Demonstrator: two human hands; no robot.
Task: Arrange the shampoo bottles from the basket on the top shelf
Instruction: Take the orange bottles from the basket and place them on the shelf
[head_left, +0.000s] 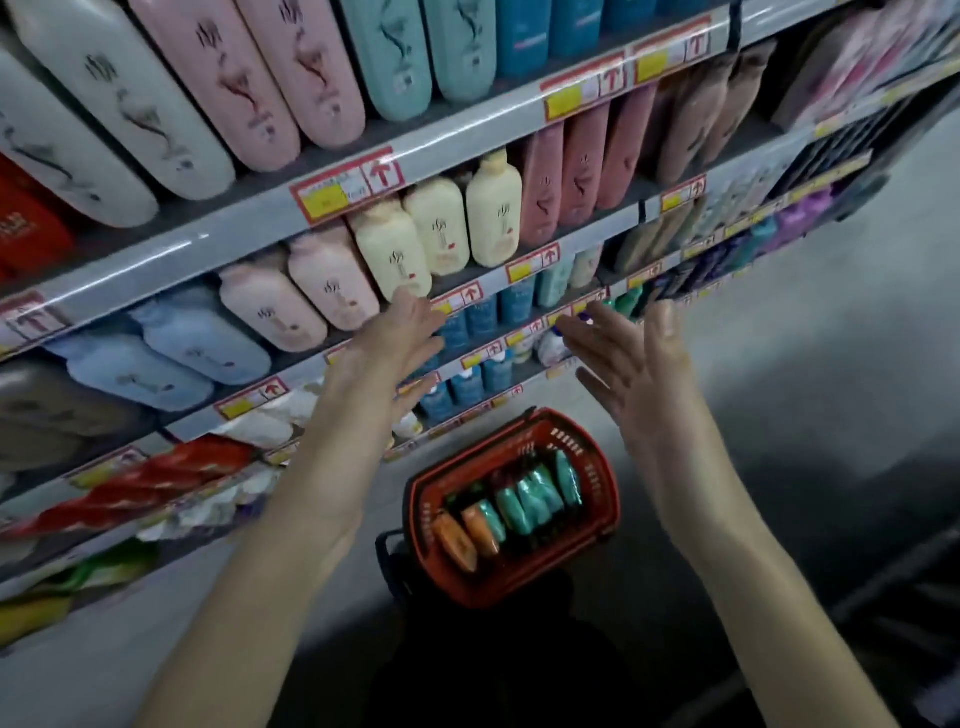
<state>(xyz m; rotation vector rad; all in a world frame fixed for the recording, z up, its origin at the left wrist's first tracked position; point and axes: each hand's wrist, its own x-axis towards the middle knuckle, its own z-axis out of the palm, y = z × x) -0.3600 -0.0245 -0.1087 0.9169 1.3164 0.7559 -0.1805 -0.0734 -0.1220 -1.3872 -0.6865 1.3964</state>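
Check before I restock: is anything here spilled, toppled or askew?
Nothing stands out. The pastel plastic bottles stand in even rows on the grey metal shelves; the teal and orange bottles lie side by side inside the red plastic basket on the floor. No spill shows. The left hand and right hand hold nothing.

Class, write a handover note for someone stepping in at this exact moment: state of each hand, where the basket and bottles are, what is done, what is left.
Left hand: open, empty, raised in front of the shelves.
Right hand: open, empty, raised beside it.
Basket: on the floor below both hands, by the shelving.
Bottles: teal and orange ones lie in the basket.
Highest shelf in view: full of white, pink and teal bottles. Whether it is the top one cannot be told.
Done: nothing that can be confirmed.
Left: lift the bottles out and line them up on the top shelf.
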